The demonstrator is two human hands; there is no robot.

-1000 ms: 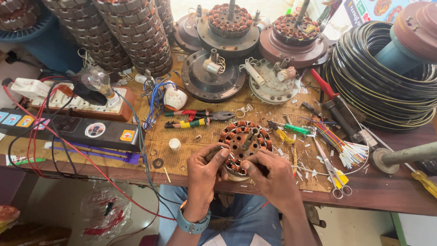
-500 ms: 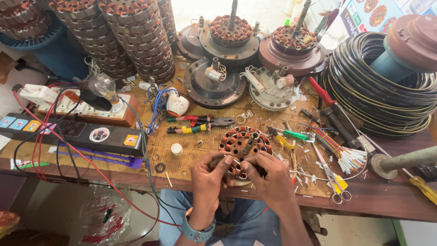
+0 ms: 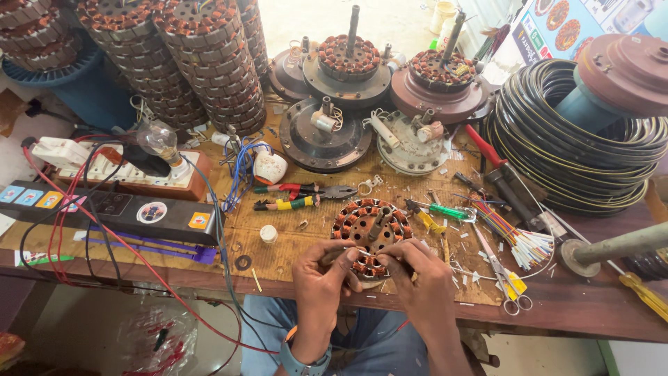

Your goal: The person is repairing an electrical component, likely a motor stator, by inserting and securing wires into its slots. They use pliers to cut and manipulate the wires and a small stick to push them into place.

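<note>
We note the left hand (image 3: pixel 321 273) at the near edge of the tabletop (image 3: pixel 598 306), fingers curled and pinching the near-left rim of a copper-wound fan stator (image 3: pixel 371 228). Left of that hand lie a small white cap (image 3: pixel 268 234), a black power strip (image 3: pixel 118 209) and a switchboard carrying a clear light bulb (image 3: pixel 158 138). Beyond it lie pliers with red and green handles (image 3: pixel 306 190) and a second pair with yellow-taped handles (image 3: pixel 284 205). The stator rests flat directly beyond both hands, touching them. Our right hand (image 3: pixel 416 273) meets the left at the stator's near rim, fingertips pressed together on it; what they pinch we cannot tell. To its right lie a green-handled screwdriver (image 3: pixel 445 211), a bundle of coloured wire sleeves (image 3: pixel 518 237) and yellow-handled scissors (image 3: pixel 504 278). Far right sits a coil of black cable (image 3: pixel 577 153).
</note>
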